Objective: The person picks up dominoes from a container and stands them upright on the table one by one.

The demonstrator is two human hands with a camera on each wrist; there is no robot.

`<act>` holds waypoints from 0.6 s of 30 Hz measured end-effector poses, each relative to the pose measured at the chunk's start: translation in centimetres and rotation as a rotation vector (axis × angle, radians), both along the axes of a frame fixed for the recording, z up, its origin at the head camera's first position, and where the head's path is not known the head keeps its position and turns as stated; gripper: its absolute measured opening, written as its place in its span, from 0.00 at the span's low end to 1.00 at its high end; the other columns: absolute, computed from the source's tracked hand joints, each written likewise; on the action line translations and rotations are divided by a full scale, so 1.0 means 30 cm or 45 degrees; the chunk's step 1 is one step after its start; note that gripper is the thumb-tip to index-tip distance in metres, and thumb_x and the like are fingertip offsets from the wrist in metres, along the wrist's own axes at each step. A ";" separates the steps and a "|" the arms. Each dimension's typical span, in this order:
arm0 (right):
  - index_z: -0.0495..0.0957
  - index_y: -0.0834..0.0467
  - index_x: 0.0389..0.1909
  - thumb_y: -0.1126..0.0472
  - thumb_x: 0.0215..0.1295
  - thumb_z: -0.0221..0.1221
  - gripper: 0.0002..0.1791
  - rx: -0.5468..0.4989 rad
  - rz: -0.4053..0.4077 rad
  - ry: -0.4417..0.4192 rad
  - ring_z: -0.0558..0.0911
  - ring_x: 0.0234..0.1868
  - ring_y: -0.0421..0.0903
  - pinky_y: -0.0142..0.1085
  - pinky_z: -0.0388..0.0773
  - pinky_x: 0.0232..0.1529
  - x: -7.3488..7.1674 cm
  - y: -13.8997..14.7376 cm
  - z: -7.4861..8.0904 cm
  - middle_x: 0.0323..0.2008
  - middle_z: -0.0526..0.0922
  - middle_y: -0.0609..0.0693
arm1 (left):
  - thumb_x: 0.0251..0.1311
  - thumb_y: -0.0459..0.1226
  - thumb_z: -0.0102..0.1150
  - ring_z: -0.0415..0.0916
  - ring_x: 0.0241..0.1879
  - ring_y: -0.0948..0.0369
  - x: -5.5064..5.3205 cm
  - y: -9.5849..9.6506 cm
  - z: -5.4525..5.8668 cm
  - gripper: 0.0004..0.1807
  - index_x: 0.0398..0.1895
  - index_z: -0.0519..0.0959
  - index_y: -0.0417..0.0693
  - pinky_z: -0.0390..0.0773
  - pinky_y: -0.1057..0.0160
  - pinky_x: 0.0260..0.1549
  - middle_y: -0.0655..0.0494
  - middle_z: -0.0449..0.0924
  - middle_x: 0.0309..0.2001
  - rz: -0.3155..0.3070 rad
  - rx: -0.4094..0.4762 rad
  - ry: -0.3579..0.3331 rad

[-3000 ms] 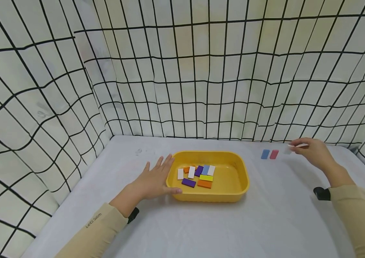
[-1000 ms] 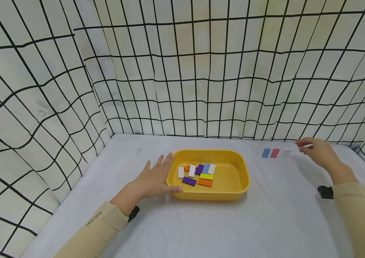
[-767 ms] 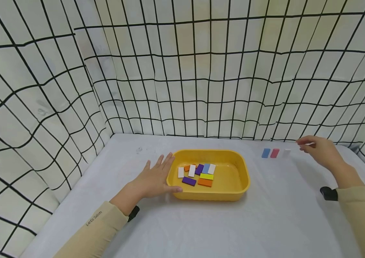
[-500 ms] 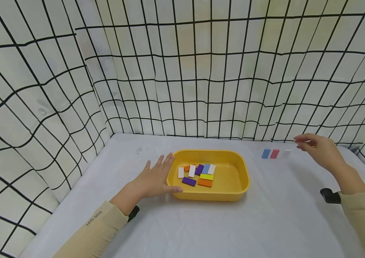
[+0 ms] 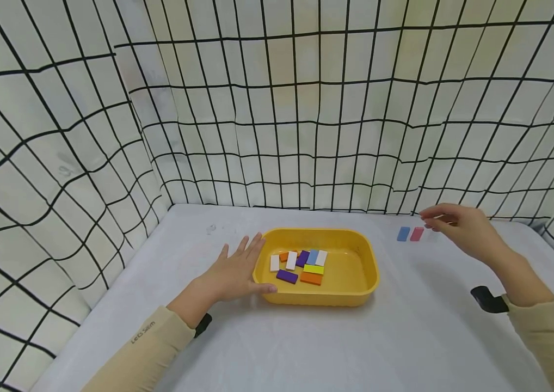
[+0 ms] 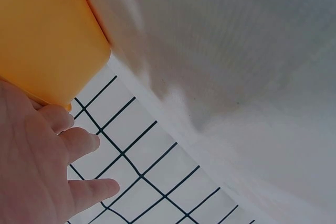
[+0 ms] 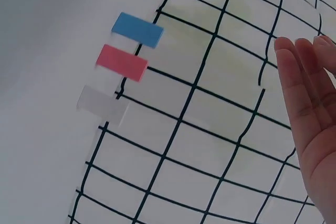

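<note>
A yellow plastic tray (image 5: 350,300) sits mid-table, with several small rectangular blocks lying in its left half: white, purple, orange, yellow (image 5: 313,269) and light blue. My left hand (image 5: 230,275) is spread over the tray's left edge, thumb along the front rim; in the left wrist view its fingers (image 6: 86,195) are straight beside the tray wall. To the right of the tray, a blue block (image 7: 137,29), a pink block (image 7: 122,62) and a white block (image 7: 102,104) stand in a row. Near the row's right end hovers my right hand (image 5: 470,231), holding nothing, fingers nearly straight and hiding the white block in the head view.
White cloth covers the table (image 5: 345,348). Behind it rises a white backdrop with a black grid net (image 5: 306,136), which continues along the left and right sides. The block row stands near the table's back edge.
Three seconds ago my right hand was at the white block; it then drew back to the right, leaving the block standing, and has now moved left over it. My left hand stays put.
</note>
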State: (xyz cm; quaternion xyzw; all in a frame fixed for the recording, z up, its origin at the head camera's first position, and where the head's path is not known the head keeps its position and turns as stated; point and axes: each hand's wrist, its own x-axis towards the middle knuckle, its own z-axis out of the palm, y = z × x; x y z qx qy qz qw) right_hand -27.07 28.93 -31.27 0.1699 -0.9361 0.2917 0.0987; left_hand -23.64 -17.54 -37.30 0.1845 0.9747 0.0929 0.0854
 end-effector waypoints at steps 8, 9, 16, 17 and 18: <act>0.83 0.60 0.54 0.64 0.75 0.60 0.12 -0.043 0.127 -0.024 0.85 0.42 0.51 0.24 0.79 0.41 0.024 -0.092 0.007 0.46 0.87 0.55 | 0.57 0.73 0.56 0.33 0.81 0.45 -0.002 -0.002 -0.004 0.66 0.84 0.40 0.43 0.35 0.31 0.72 0.49 0.34 0.83 -0.006 -0.006 0.012; 0.83 0.60 0.54 0.65 0.74 0.61 0.11 -0.050 0.147 -0.022 0.85 0.41 0.50 0.23 0.79 0.41 0.026 -0.102 0.006 0.46 0.87 0.55 | 0.57 0.73 0.56 0.32 0.81 0.45 -0.003 -0.002 -0.005 0.66 0.84 0.40 0.43 0.35 0.31 0.72 0.49 0.34 0.83 -0.008 -0.006 0.014; 0.84 0.61 0.52 0.67 0.71 0.63 0.11 -0.075 0.249 -0.013 0.86 0.43 0.51 0.32 0.84 0.43 0.031 -0.180 -0.005 0.47 0.87 0.55 | 0.57 0.73 0.56 0.32 0.81 0.45 -0.007 -0.004 -0.010 0.66 0.84 0.40 0.43 0.34 0.31 0.72 0.49 0.35 0.84 -0.005 0.002 0.011; 0.84 0.62 0.52 0.67 0.71 0.63 0.11 -0.082 0.267 -0.013 0.87 0.44 0.52 0.35 0.85 0.44 0.029 -0.192 -0.010 0.47 0.87 0.55 | 0.57 0.73 0.56 0.32 0.81 0.45 -0.007 -0.004 -0.011 0.66 0.84 0.40 0.43 0.34 0.31 0.72 0.49 0.35 0.84 -0.003 0.001 0.011; 0.84 0.62 0.52 0.67 0.71 0.64 0.11 -0.093 0.285 -0.019 0.87 0.44 0.52 0.37 0.85 0.44 0.025 -0.203 -0.015 0.47 0.87 0.55 | 0.57 0.73 0.56 0.32 0.81 0.45 -0.007 -0.004 -0.011 0.66 0.84 0.40 0.43 0.34 0.31 0.72 0.49 0.35 0.84 -0.002 -0.001 0.011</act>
